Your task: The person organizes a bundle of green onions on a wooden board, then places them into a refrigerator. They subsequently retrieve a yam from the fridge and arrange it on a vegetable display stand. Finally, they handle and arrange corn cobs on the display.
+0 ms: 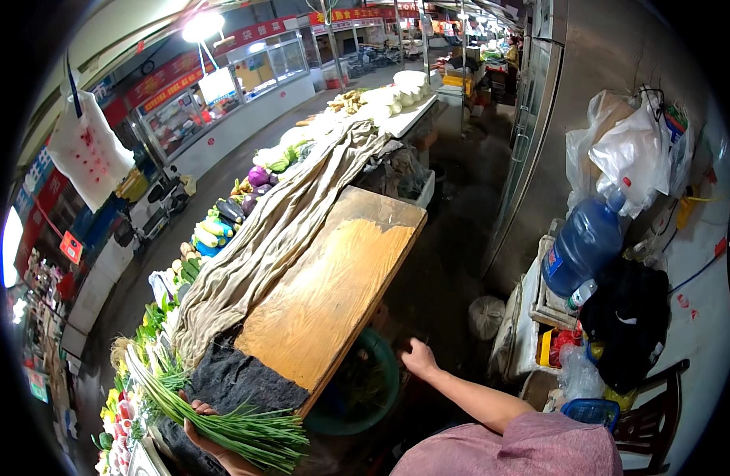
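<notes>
My left hand (199,410) is wrapped around a bunch of long green scallions or garlic chives (252,437). The pale stem ends lean towards the vegetable display, and the loose green tips fan out to the right. Under and behind the bunch lies a dark, fuzzy cloth (246,381) at the near end of a wooden board (323,279). My right hand (419,358) is out over the aisle with curled fingers, just right of a green plastic tub (391,381). Whether anything sits inside those fingers is hidden. Dark contents in the tub include some green scraps.
A long wrinkled cloth (281,226) runs along the board's left side. Beyond it are eggplants (229,209), a purple cabbage (258,175) and pale cabbages (409,89). At right stand a steel cabinet (585,53), a blue water jug (582,244) and a dark wooden chair (650,416).
</notes>
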Tool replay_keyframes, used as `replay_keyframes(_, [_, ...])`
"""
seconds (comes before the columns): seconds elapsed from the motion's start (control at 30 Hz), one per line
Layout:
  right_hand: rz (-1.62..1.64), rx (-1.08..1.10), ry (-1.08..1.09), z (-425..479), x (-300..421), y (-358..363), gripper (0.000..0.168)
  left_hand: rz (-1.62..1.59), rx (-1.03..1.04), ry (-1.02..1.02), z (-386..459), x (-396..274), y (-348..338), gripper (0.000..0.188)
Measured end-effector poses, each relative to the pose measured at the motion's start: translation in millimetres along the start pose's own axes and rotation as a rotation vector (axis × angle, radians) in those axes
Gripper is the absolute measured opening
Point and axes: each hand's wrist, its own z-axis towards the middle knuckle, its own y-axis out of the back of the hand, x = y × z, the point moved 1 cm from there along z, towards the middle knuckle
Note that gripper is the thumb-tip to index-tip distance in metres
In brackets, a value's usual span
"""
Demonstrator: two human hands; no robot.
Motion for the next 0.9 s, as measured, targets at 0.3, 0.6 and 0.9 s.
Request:
replay_keyframes(0.3, [0.117,-0.338,0.865,78.0,221.8,81.0,0.015,0.216,-0.102,-0.043,-3.0,7.0,-28.9,0.074])
replay_keyframes(0.6, [-0.34,-0.092,0.742,133.2,226.6,-11.0,0.024,0.192,-0.079,-0.032,-4.1,1.1,-19.3,0.074])
replay_keyframes(0.9, [-0.383,-0.198,0.794,133.5,222.6,-10.5,0.022,0.021,0.01,-0.025,-4.5,0.9,-7.7,0.077])
